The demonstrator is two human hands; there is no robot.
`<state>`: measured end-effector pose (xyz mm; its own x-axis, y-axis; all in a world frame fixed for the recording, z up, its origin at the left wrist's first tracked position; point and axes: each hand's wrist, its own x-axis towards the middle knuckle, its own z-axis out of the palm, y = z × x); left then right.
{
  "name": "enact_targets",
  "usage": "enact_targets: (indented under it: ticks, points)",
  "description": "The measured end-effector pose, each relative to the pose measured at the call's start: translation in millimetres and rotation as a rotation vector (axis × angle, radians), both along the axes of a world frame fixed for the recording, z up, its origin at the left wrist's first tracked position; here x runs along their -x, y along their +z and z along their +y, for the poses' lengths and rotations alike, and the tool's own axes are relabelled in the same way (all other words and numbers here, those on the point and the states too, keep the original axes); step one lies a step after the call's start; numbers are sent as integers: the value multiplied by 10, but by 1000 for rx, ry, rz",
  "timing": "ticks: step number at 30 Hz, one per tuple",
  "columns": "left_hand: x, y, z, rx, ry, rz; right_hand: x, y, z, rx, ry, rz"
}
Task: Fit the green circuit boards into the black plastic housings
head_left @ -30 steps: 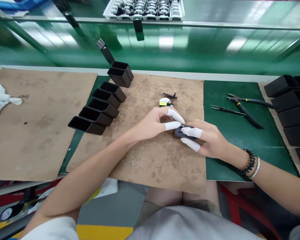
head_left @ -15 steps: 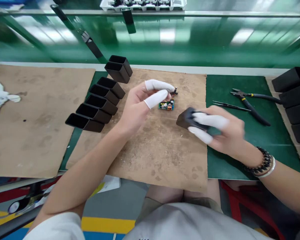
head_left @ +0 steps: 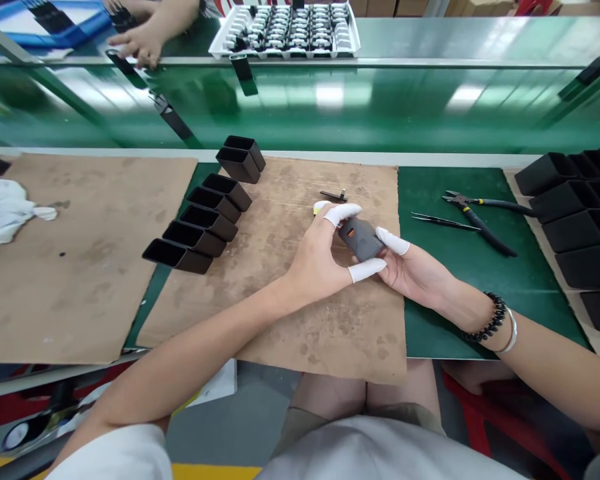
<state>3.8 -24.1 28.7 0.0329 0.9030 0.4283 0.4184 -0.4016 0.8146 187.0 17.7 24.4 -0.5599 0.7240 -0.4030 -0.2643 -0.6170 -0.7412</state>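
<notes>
My left hand [head_left: 316, 257] and my right hand [head_left: 414, 272], with white finger cots on thumbs and forefingers, grip a small black plastic case [head_left: 363, 240] between them. It is tilted over the cardboard, and orange parts show through a slot in its face. Behind my left forefinger a bit of yellow and white [head_left: 319, 207] shows; I cannot tell whether it belongs to the circuit board. Just beyond lies a thin black part [head_left: 334, 197] with a metal tip, touched by neither hand.
Black open-ended cases [head_left: 195, 235] stand in a slanting row on the left, and more [head_left: 587, 257] are stacked at right. Pliers [head_left: 483, 220] and tweezers [head_left: 445, 221] lie on the green mat. Past the green belt [head_left: 380, 113] are a white parts tray [head_left: 285, 30] and another person's hand [head_left: 140, 45].
My right hand has brought the black case left to my left hand, which now grips it too. The circuit board is no longer plainly seen on the cardboard. Another person's hand has come into view.
</notes>
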Motion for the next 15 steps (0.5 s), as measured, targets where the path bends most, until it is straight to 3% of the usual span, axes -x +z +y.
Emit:
enact_targets:
  ticks: [4,10,15]
  points:
    - [-58,90,-76,21,63,-15,4,11,-4,140,22,66]
    - [-5,123,-96,154,92,-183,-14,20,-61,-2,170,21]
    - [22,71,-58,210,24,-327,-23,-21,-51,-177,-1,-56]
